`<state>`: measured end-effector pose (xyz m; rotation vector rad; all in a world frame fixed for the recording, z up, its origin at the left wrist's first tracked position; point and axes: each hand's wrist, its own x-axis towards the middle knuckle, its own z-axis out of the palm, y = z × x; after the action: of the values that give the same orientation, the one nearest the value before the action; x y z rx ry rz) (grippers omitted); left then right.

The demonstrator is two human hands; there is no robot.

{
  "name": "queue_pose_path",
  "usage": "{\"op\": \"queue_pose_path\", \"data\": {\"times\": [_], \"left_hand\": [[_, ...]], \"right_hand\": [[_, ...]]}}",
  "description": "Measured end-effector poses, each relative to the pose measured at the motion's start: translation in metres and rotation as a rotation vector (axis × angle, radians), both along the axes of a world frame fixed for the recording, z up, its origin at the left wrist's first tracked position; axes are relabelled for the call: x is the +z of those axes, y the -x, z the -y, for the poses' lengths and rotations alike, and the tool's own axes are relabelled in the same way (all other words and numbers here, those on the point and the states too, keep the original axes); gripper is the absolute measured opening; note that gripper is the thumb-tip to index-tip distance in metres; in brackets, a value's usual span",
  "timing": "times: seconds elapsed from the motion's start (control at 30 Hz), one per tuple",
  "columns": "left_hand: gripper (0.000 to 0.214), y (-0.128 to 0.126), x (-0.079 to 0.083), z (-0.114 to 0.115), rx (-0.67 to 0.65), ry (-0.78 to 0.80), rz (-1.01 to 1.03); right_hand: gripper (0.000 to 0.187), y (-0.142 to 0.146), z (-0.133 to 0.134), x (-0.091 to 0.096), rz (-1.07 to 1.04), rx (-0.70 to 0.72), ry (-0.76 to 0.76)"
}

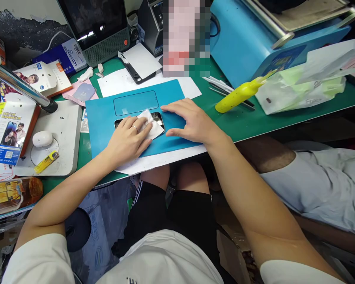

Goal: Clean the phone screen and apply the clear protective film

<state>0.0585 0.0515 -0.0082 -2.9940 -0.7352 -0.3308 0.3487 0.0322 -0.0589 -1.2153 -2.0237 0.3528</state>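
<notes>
A smartphone (159,118) lies flat on a blue mat (100,138), its dark screen showing reflections. My left hand (127,138), with a ring on one finger, presses a folded white tissue (154,125) down on the phone and covers much of it. At the phone's right end is my right hand (189,120), thumb and fingers spread apart with nothing between them. Just beyond the phone, a clear dark-edged screen protector (136,103) rests on the mat. White paper (130,167) sticks out from under the mat.
To the left, a grey plate (68,138) carries a white earbud case (42,139) and a yellow lighter (46,162). A yellow squeeze bottle (238,96) and a plastic tissue pack (301,90) are on the right. Behind them stands a blue machine (248,43). Another person's leg (313,177) is at right.
</notes>
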Motion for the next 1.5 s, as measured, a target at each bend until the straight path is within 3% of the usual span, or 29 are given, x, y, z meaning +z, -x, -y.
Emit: {"op": "queue_pose_path", "data": {"times": [0.23, 0.33, 0.47, 0.73, 0.97, 1.17, 1.5], "left_hand": [[0.054, 0.001, -0.002, -0.004, 0.081, 0.039, -0.012], [0.058, 0.002, -0.006, -0.008, -0.014, 0.085, 0.033], [0.046, 0.001, -0.007, -0.012, -0.114, 0.134, 0.073], [0.064, 0.004, -0.008, -0.011, -0.079, 0.108, 0.015], [0.056, 0.004, -0.004, -0.011, -0.031, 0.094, -0.009], [0.067, 0.007, -0.008, -0.013, 0.030, 0.143, 0.006], [0.066, 0.005, -0.002, -0.018, -0.194, 0.194, 0.013]], "right_hand": [[0.110, 0.001, 0.001, 0.002, 0.017, -0.023, 0.036], [0.109, 0.000, 0.000, 0.000, 0.013, -0.014, 0.029], [0.107, 0.000, 0.000, -0.002, 0.007, -0.007, 0.019], [0.106, 0.000, 0.000, -0.001, -0.002, 0.001, 0.019], [0.108, 0.001, 0.000, 0.000, -0.005, -0.008, 0.036], [0.108, 0.001, -0.001, 0.004, 0.002, -0.016, 0.034], [0.111, 0.002, -0.003, 0.006, -0.008, -0.003, 0.066]]}}
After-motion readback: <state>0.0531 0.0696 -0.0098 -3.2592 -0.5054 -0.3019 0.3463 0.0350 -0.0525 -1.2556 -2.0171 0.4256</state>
